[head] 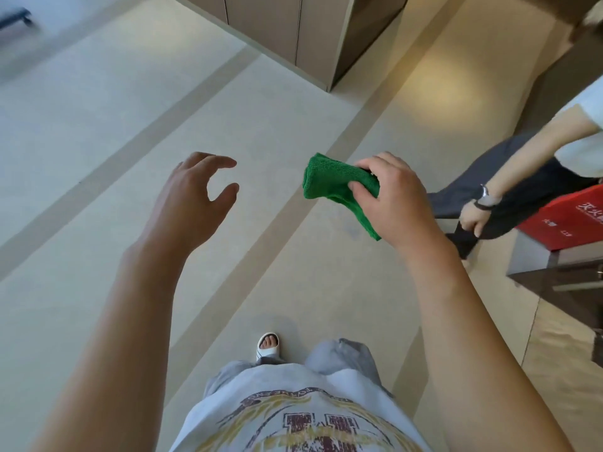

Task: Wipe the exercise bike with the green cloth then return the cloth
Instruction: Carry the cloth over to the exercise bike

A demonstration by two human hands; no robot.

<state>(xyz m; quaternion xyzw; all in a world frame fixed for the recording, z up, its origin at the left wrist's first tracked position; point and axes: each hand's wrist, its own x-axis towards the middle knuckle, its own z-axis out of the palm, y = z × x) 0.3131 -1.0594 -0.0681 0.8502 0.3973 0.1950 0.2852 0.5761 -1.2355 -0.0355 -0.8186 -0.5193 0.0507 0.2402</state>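
Green cloth point(339, 187) gripped by right hand point(391, 197); left hand point(192, 197) loosely curled.

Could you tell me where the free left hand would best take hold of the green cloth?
Probably the folded end of the green cloth sticking out left of the right hand. It is bare and faces the open left hand, which could come straight in from the left.

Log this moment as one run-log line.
right hand: grips green cloth | left hand: empty, fingers loosely curled | bike: not in view | bystander: at right
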